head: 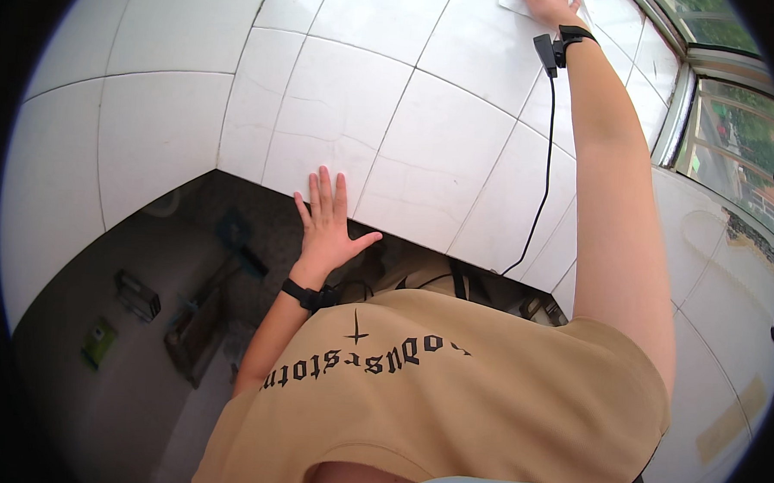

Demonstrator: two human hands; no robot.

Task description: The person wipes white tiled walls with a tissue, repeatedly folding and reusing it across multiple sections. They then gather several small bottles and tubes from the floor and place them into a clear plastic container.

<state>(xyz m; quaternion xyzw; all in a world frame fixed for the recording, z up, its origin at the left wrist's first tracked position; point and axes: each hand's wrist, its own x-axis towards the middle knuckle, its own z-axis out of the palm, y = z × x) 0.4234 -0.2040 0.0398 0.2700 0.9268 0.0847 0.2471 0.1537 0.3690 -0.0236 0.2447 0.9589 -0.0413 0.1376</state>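
Observation:
My left hand rests with spread fingers on the front edge of a white tiled counter, its thumb pointing out to the right. Far ahead at the top right, my right hand lies on a thin whitish sheet or cloth on the tiles; part of this hand is cut off by the picture's edge, and whether its fingers grip the sheet is unclear. Each wrist wears a black strap. From the device on the right wrist, a black cable runs down across the counter to its front edge.
A metal-framed window stands on the right. Below it, the tiled wall has a damaged patch. In the dark space under the counter are a green packet, a dark box-like object and a wooden piece.

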